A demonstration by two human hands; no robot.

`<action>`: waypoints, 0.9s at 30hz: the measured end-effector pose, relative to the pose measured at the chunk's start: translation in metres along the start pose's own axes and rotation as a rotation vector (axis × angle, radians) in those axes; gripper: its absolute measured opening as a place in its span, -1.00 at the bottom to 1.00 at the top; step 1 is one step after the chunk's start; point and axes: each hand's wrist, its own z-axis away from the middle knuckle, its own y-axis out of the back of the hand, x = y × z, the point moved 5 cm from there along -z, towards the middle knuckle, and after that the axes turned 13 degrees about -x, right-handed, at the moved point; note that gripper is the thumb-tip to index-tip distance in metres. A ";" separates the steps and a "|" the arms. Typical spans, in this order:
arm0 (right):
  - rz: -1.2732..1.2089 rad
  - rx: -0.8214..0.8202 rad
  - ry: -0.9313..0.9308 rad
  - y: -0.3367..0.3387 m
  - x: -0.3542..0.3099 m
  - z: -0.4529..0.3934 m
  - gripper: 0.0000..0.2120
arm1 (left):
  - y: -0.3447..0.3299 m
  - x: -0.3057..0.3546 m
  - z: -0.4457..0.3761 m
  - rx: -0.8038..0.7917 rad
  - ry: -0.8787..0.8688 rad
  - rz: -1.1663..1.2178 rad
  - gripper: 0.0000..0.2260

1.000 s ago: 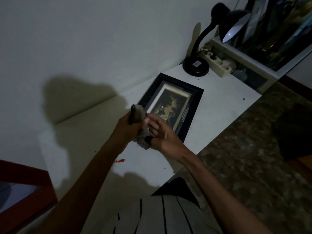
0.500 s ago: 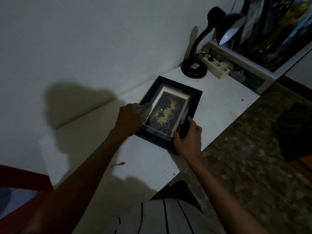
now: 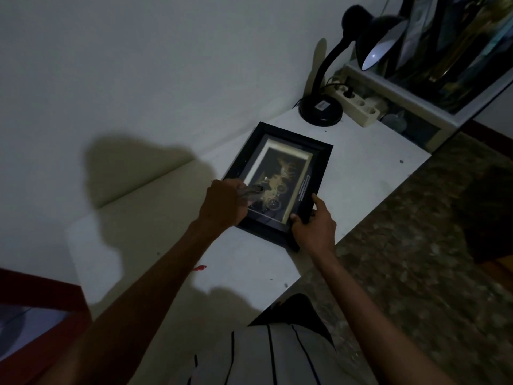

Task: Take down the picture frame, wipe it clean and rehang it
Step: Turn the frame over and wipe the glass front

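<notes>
A black picture frame (image 3: 319,162) with a gold carriage picture lies flat on the white table (image 3: 361,173). My left hand (image 3: 222,207) grips a grey cloth (image 3: 254,191) and presses it on the glass near the frame's lower left. My right hand (image 3: 313,226) holds the frame's near right corner, thumb on top of the rim and fingers around the edge. The frame's near left corner is hidden under my left hand.
A black desk lamp (image 3: 322,109) and a white power strip (image 3: 358,107) stand at the table's far end. A white shelf (image 3: 410,104) with dark items is at the right. A small red mark (image 3: 200,268) lies on the table. A red-edged object (image 3: 41,301) is at lower left.
Earlier both hands handled the cloth above the frame. My right hand let go and took the frame's near right corner; my left hand brought the cloth down onto the glass.
</notes>
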 end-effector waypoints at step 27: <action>-0.189 -0.125 0.201 0.016 -0.035 0.015 -0.51 | 0.016 0.030 -0.005 0.057 0.060 0.467 -0.79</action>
